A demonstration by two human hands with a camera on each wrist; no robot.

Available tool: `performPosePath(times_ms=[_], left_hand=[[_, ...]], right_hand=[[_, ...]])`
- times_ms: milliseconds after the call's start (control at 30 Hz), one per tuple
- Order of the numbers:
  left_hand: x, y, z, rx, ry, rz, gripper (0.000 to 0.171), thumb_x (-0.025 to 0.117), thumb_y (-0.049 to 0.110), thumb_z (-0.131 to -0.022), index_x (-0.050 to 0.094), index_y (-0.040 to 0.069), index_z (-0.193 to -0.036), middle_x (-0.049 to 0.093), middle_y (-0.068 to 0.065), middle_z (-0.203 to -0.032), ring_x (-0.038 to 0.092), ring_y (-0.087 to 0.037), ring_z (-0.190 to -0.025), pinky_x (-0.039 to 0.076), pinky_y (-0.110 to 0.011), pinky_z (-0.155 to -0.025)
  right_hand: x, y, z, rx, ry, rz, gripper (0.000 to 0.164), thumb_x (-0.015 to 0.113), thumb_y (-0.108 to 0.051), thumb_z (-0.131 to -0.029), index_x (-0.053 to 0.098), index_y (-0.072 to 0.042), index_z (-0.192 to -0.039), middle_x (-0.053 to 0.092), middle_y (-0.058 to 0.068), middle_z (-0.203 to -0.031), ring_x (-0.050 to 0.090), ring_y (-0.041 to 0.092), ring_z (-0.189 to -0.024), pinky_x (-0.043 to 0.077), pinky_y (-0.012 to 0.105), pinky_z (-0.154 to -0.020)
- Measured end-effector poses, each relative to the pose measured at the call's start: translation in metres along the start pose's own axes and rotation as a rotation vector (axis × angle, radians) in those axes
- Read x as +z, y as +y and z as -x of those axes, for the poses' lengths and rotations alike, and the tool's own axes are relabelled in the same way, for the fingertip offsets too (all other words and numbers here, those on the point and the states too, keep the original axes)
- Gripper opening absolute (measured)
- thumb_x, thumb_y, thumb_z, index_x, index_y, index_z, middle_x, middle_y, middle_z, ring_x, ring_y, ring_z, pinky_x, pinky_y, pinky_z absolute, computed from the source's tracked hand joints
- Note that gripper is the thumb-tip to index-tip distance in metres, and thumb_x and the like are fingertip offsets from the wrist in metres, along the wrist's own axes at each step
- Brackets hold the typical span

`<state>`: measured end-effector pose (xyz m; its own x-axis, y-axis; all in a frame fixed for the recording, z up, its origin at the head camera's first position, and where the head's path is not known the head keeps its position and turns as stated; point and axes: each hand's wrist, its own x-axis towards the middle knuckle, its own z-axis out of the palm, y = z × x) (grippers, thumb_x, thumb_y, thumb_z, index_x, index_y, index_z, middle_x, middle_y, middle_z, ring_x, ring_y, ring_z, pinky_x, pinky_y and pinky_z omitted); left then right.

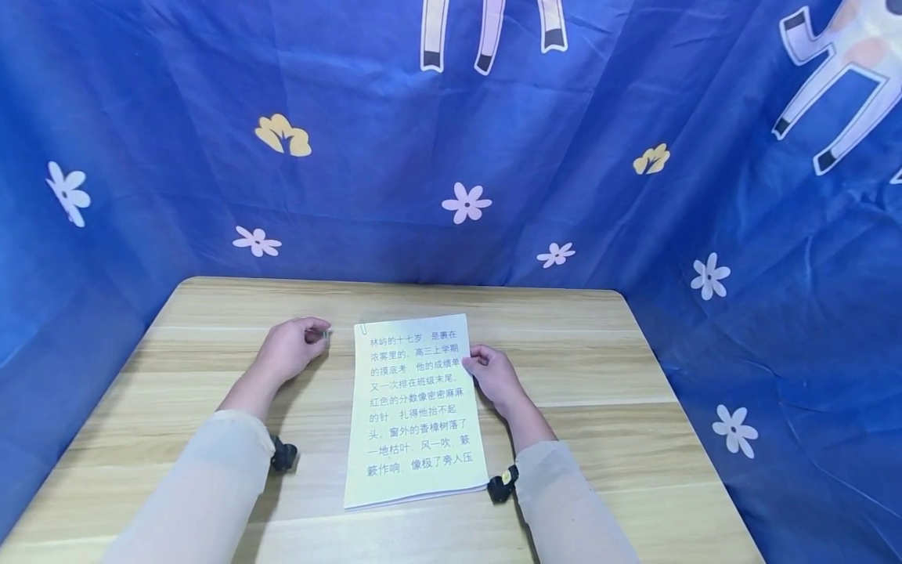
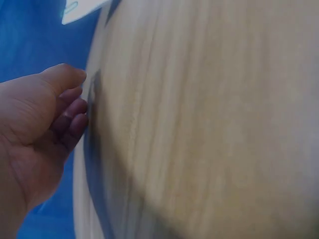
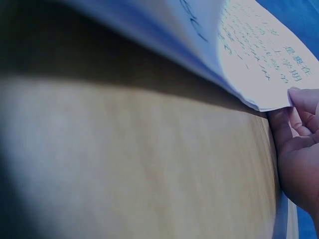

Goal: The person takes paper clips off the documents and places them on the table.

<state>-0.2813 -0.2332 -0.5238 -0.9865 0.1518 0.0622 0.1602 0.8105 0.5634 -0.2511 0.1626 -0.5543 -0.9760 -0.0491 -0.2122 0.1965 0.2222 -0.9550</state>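
A sheaf of printed paper (image 1: pixel 416 407) lies on the wooden table, its lines of Chinese characters facing up. On its top left corner sits a thin paper clip (image 1: pixel 363 328). My right hand (image 1: pixel 493 374) pinches the sheaf's right edge, thumb on top and fingers below; the right wrist view shows the paper (image 3: pixel 269 55) bent up there. Left of the sheaf, apart from it, my left hand (image 1: pixel 296 345) has its fingers curled toward the thumb. A tiny greenish thing (image 1: pixel 326 334) shows at its fingertips; I cannot tell its kind.
The pale wooden table (image 1: pixel 592 439) has rounded far corners. Blue curtains (image 1: pixel 352 196) with flowers and animal legs hang behind it and at both sides. A black wrist device (image 1: pixel 284 454) sits at the left sleeve, another (image 1: pixel 502 486) at the right.
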Motion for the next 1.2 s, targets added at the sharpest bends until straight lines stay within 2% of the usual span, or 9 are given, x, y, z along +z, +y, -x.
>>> performPosePath(times_ms=[267,567,700,900,1200], left_hand=[[0.004,-0.014,-0.014,0.015,-0.014,0.018,0.033,0.072,0.015,-0.103,0.073,0.002,-0.133,0.071,-0.027,-0.127,0.072,-0.042,-0.113,0.057,-0.06,-0.105],[0.002,-0.025,-0.022,-0.026,-0.057,0.063,0.037,0.073,0.021,-0.104,0.073,0.004,-0.136,0.071,-0.024,-0.127,0.069,-0.038,-0.114,0.055,-0.057,-0.104],[0.0,-0.024,-0.024,-0.039,-0.091,0.088,0.039,0.072,0.022,-0.104,0.071,0.002,-0.138,0.069,-0.029,-0.134,0.066,-0.043,-0.122,0.051,-0.062,-0.111],[-0.003,-0.021,-0.024,-0.058,-0.106,0.105,0.042,0.071,0.023,-0.105,0.069,0.002,-0.141,0.063,-0.033,-0.145,0.061,-0.048,-0.132,0.046,-0.065,-0.117],[-0.001,-0.022,-0.023,-0.087,-0.098,0.115,0.048,0.072,0.024,-0.105,0.064,0.0,-0.146,0.065,-0.029,-0.134,0.066,-0.041,-0.12,0.051,-0.061,-0.111]], right_hand=[[-0.001,0.002,-0.001,-0.017,-0.01,-0.002,0.02,0.068,-0.014,-0.105,0.075,-0.006,-0.122,0.079,0.005,-0.101,0.072,0.014,-0.091,0.058,0.024,-0.087],[-0.001,0.0,-0.002,-0.003,-0.002,0.007,0.019,0.069,-0.015,-0.105,0.075,-0.008,-0.122,0.078,0.004,-0.102,0.072,0.014,-0.092,0.059,0.025,-0.088],[0.0,0.0,-0.001,0.001,-0.004,-0.002,0.019,0.069,-0.014,-0.105,0.075,-0.007,-0.122,0.079,0.005,-0.103,0.072,0.014,-0.092,0.06,0.026,-0.089],[0.0,-0.001,0.0,0.003,-0.006,-0.013,0.02,0.068,-0.014,-0.105,0.075,-0.007,-0.123,0.079,0.005,-0.103,0.072,0.014,-0.092,0.06,0.026,-0.089],[0.0,0.001,0.0,-0.007,0.003,0.003,0.019,0.069,-0.014,-0.104,0.075,-0.006,-0.121,0.078,0.006,-0.102,0.072,0.015,-0.091,0.06,0.027,-0.088]])
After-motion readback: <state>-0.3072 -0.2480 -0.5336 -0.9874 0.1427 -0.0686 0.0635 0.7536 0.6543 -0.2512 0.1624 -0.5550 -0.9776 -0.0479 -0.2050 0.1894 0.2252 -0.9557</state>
